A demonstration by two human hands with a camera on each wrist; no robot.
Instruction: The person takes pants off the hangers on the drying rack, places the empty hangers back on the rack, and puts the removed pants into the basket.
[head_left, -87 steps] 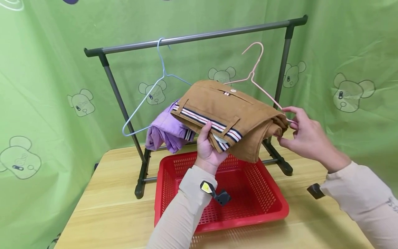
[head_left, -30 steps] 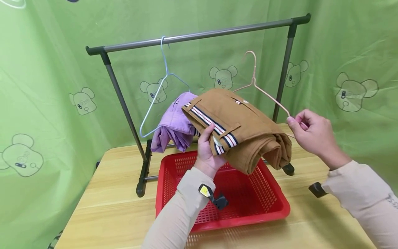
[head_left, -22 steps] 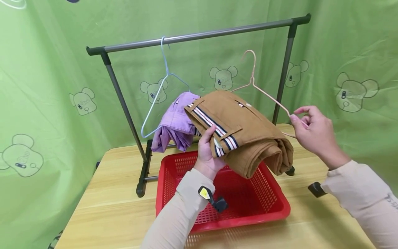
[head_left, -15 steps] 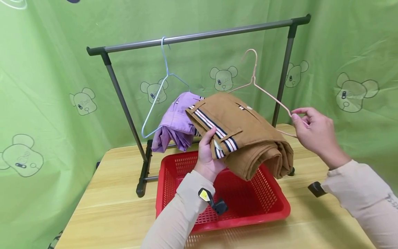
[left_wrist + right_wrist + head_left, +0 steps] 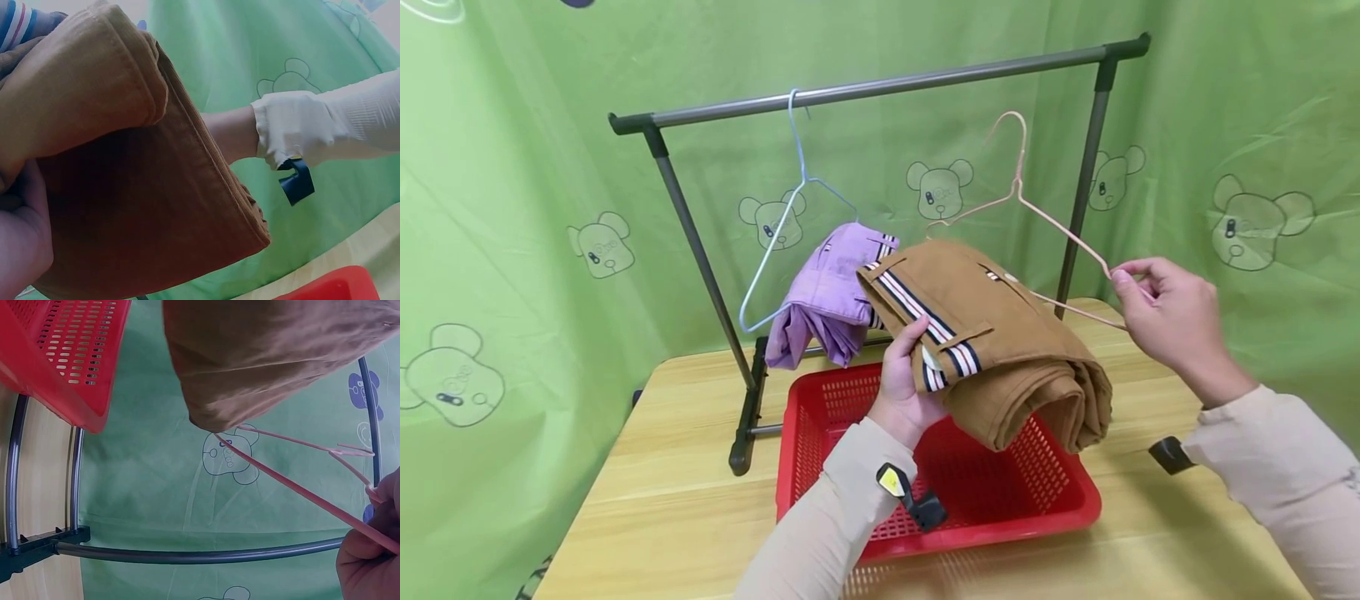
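My left hand (image 5: 910,392) grips brown trousers (image 5: 1007,325) by the striped waistband, thumb on top. The trousers are folded over, their rolled legs drooping to the right above the red basket (image 5: 992,529). With thumb and fingers, my right hand (image 5: 1176,312) pinches the right corner of a pink wire hanger (image 5: 1060,227). Its hook points up, off the rail, and its lower bar passes behind the trousers, which hide part of it. In the right wrist view, the hanger's bars (image 5: 300,490) run up to the trousers' edge (image 5: 250,381).
A clothes rack with a grey rail (image 5: 910,83) stands on the wooden table (image 5: 677,467) behind the basket. From the rail hangs a blue hanger (image 5: 765,250) bearing purple trousers (image 5: 827,283). A green curtain (image 5: 512,167) closes off the back.
The brown trousers have moved down and slightly right in my left hand. My right hand has moved right with the hanger corner, and more of the lower bar and the hanger's left end show.
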